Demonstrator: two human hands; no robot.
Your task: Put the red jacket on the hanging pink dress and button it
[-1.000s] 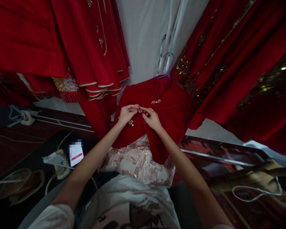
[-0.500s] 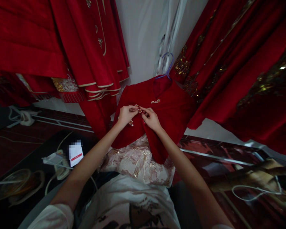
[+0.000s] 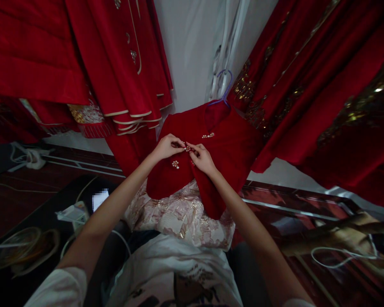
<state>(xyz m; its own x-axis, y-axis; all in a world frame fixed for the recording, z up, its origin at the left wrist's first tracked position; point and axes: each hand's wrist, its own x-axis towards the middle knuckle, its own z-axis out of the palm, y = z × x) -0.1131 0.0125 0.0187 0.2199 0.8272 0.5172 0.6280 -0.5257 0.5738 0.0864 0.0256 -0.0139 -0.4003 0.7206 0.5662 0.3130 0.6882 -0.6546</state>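
A red jacket [image 3: 233,140] hangs on a purple hanger [image 3: 225,89] in front of me, its lower part reaching over my lap. My left hand [image 3: 169,147] and my right hand [image 3: 202,158] meet at the front opening, fingers pinched on a beaded fastener [image 3: 187,149] from either side. The fingertips partly hide it. Above it sits another beaded fastener [image 3: 208,135], and a beaded flower [image 3: 175,164] shows below my left hand. Under the jacket's hem, pale pink and gold brocade cloth [image 3: 179,213] covers my lap.
Red garments [image 3: 115,64] with gold trim hang at left, and red garments with gold sequins [image 3: 326,106] at right. At lower left a dark surface holds a phone [image 3: 100,199] and a clear plastic bowl [image 3: 17,247]. A white cord [image 3: 333,258] lies lower right.
My left hand and forearm have shifted slightly left, uncovering more of the lower beaded flower and covering more of the phone. My right hand stays nearly where it was.
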